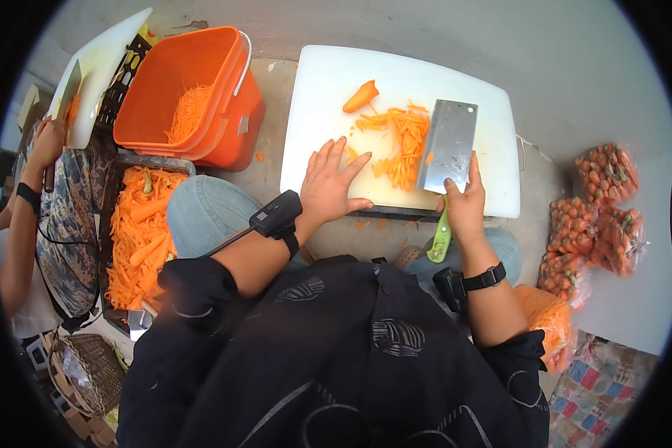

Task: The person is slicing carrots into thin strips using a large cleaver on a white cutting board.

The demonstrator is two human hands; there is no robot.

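My right hand (463, 204) grips a cleaver by the top of its green handle (440, 235), thumb on the heel of the blade. The broad steel blade (451, 143) lies nearly flat over the white cutting board (325, 73), touching the right side of a heap of carrot strips (407, 143). A scrap of carrot clings to the blade. Holding nothing, my left hand (333, 182) rests spread on the board's near left part, by a few stray strips. Beyond its fingertips lies a peeled carrot piece (361, 97) with a cut end.
Left of the board stands an orange bucket (246, 137) containing carrot shreds. A crate (173, 163) of peeled carrots and peelings sits beside my left knee. At far left another person's hand (49, 140) holds a knife at a second board (102, 61). Bagged carrots (571, 224) lie right.
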